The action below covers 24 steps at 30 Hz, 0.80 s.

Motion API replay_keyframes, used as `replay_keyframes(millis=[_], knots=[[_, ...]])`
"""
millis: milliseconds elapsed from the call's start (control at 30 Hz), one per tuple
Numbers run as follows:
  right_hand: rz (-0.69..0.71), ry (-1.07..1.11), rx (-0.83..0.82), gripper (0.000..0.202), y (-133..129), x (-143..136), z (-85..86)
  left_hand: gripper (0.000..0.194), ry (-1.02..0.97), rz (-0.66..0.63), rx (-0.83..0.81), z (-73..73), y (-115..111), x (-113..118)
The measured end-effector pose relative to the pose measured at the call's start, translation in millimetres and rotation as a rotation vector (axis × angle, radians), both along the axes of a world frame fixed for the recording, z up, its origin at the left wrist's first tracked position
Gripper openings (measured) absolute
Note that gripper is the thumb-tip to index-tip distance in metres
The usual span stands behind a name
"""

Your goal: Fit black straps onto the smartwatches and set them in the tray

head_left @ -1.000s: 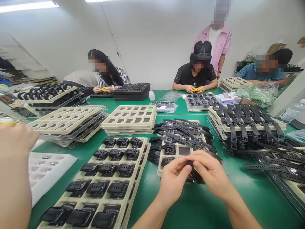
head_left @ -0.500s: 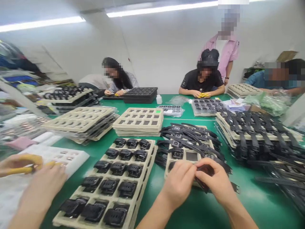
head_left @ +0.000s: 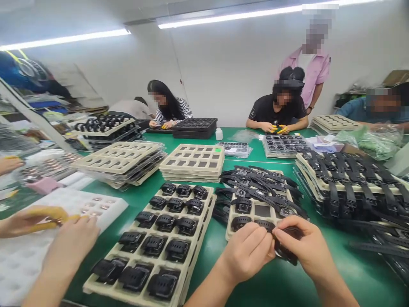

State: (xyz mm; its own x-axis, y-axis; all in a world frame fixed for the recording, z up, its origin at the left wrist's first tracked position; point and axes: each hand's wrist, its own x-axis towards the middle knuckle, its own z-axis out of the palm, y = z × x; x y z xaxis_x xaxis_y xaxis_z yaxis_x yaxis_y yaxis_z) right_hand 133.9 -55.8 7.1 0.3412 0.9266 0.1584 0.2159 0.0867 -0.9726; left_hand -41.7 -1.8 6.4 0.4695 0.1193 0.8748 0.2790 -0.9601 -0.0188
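Before me, my left hand [head_left: 247, 255] and my right hand [head_left: 305, 245] meet over the near edge of a cream tray [head_left: 227, 230]. Between them they grip a black smartwatch [head_left: 290, 244] with a dark strap, curved into a loop. My left fingers pinch the strap's end, while the right thumb and fingers clasp the body side; the parts under the fingers are hidden. Behind my hands, the tray holds watches with curled straps, such as one watch [head_left: 242, 205] beside a bare compartment [head_left: 262, 210]. Several watches with long straps [head_left: 255, 187] lie across its far part.
Left of my hands stands a cream tray [head_left: 150, 260] filled with strapped watches. A co-worker's hands [head_left: 70, 238] work over white foam [head_left: 111, 207] at far left. Stacked trays [head_left: 191, 164] stand behind, and a watch-laden stack [head_left: 348, 183] sits at right. Other people sit opposite.
The view has swung slightly left, so everything sits further right. The watch in my hands has turned and more of its curved outline shows. Another hand has come into view at the left edge.
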Motion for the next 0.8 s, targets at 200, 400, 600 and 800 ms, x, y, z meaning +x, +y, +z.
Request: replay_keyframes(millis=[200, 400, 600, 800], knots=[[0.11, 0.029, 0.029, 0.029, -7, 2, 6.8, 0.022, -0.065, -0.026, 0.027, 2.4, -2, -4], [0.176, -0.037, -0.019, 0.012, -6, -8, 12.8, 0.025, -0.045, -0.039, -0.024, 3.1, 2, -5], [0.129, 0.018, 0.12, 0.004, -5, -7, 10.6, 0.023, -0.075, -0.045, 0.012, 2.4, 1, -4], [-0.008, -0.071, 0.067, 0.014, 6, 13, 11.9, 0.022, -0.233, -0.028, -0.18, 8.7, 10, -10]])
